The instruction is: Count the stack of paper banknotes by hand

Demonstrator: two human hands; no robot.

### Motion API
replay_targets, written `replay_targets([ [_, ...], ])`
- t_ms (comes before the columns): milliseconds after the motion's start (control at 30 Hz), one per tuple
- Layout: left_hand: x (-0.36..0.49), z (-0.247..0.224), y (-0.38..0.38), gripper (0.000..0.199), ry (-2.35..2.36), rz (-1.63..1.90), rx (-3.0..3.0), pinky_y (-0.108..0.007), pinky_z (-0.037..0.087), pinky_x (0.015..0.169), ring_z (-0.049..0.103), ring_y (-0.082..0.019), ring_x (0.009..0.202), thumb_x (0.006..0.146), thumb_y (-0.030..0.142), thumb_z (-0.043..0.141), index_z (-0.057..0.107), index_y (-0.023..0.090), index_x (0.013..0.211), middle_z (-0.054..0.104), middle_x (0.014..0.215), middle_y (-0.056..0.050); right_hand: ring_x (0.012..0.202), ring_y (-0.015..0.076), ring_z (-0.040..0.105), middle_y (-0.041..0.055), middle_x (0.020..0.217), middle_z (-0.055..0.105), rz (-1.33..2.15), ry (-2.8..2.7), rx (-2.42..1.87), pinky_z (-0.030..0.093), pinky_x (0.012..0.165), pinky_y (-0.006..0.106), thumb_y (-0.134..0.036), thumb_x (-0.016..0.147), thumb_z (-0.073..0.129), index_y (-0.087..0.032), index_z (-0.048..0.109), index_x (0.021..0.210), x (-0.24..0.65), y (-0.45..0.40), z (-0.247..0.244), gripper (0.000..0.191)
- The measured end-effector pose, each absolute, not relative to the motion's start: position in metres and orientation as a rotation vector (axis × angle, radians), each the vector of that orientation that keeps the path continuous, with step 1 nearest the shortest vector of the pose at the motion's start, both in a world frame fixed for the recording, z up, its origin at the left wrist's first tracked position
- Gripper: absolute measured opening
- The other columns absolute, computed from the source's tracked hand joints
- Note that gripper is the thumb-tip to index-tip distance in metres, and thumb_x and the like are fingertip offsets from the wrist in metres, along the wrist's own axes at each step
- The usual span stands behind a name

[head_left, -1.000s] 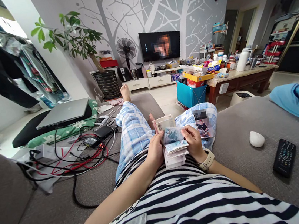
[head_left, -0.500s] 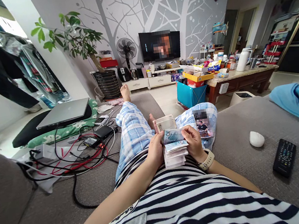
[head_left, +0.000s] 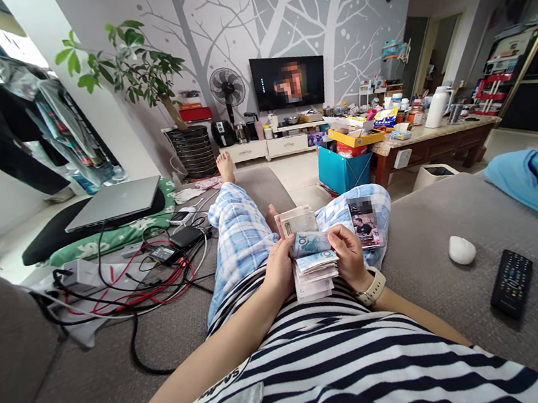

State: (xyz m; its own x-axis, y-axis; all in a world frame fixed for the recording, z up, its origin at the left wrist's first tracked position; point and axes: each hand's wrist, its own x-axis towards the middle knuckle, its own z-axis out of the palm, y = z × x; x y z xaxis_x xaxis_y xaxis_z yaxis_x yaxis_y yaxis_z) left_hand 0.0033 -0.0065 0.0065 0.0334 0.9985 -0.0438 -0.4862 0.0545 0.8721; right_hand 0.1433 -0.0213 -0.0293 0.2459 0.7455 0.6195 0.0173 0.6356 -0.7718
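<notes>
Person's lying back on the grey sofa [head_left: 76, 398], legs out, w/ a wad of banknotes [head_left: 313, 263] held over the lap, just above the striped shirt [head_left: 333, 360]. Left hand [head_left: 279, 268] is curled round the wad's left edge, thumb on top of a greenish note, fingers tucked under. Right hand [head_left: 349, 253] grips the right edge, thumb & forefinger pinching the top note; a watch [head_left: 373, 287] sits on that wrist. Notes fan up slightly at the far end. A phone [head_left: 364, 222] leans on the right knee, just beside the right hand. Further right on the cushion: white mouse [head_left: 461, 249], black remote [head_left: 511, 282], well apart from the hands. Left side: laptop [head_left: 115, 202] & a tangle of cables [head_left: 129, 283].
</notes>
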Motion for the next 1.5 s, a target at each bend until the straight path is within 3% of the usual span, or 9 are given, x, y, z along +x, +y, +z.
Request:
replay_targets([
  [333,0.003,0.010,-0.009,0.017,0.846,1.343,0.791,-0.034,0.051,0.073,0.066,-0.027,0.080,0.064,0.030,0.073,0.071,0.017,0.074,0.067,0.063,-0.003,0.059,0.0142,0.040,-0.0023,0.062,0.045,0.567,-1.255,-0.760,0.035,0.059,0.029,-0.045,0.090,0.053,-0.021,0.056,0.071,0.144,-0.022,-0.029,0.031],
  [567,0.006,0.000,-0.004,0.033,0.733,1.342,0.787,-0.037,0.054,0.077,0.069,-0.028,0.085,0.059,0.034,0.077,0.070,0.014,0.084,0.074,0.078,-0.006,0.053,0.0139,0.044,0.0003,0.058,0.056,0.649,-1.270,-0.696,0.035,0.055,0.030,-0.048,0.092,0.047,-0.020,0.060,0.071,0.143,-0.023,-0.030,0.037],
  [800,0.006,0.000,-0.006,0.032,0.686,1.280,0.836,-0.037,0.054,0.075,0.070,-0.027,0.080,0.058,0.032,0.079,0.069,0.015,0.084,0.075,0.077,-0.007,0.056,0.0117,0.044,-0.0034,0.061,0.049,0.570,-1.158,-0.813,0.036,0.057,0.027,-0.042,0.080,0.066,-0.020,0.052,0.067,0.142,-0.016,-0.027,0.030],
  [967,0.005,-0.003,-0.005,0.038,0.657,1.261,0.860,-0.039,0.054,0.077,0.071,-0.028,0.082,0.056,0.030,0.082,0.069,0.013,0.087,0.075,0.079,-0.009,0.060,0.0117,0.043,-0.0034,0.064,0.048,0.609,-1.111,-0.833,0.036,0.057,0.026,-0.043,0.079,0.066,-0.020,0.051,0.070,0.141,-0.011,-0.026,0.029],
  [1267,0.004,-0.006,-0.003,0.036,0.669,1.246,0.890,-0.038,0.053,0.077,0.070,-0.027,0.079,0.053,0.025,0.082,0.070,0.012,0.085,0.074,0.076,-0.008,0.059,0.0119,0.042,-0.0033,0.061,0.046,0.610,-1.141,-0.885,0.034,0.056,0.026,-0.041,0.085,0.059,-0.019,0.052,0.065,0.144,-0.009,-0.030,0.030],
  [1500,0.004,-0.007,-0.001,0.024,0.732,1.303,0.858,-0.034,0.051,0.073,0.066,-0.024,0.073,0.061,0.036,0.076,0.071,0.017,0.074,0.070,0.067,-0.004,0.060,0.0126,0.041,-0.0030,0.062,0.046,0.613,-1.145,-0.839,0.033,0.057,0.027,-0.039,0.086,0.059,-0.020,0.051,0.065,0.144,-0.008,-0.032,0.029],
])
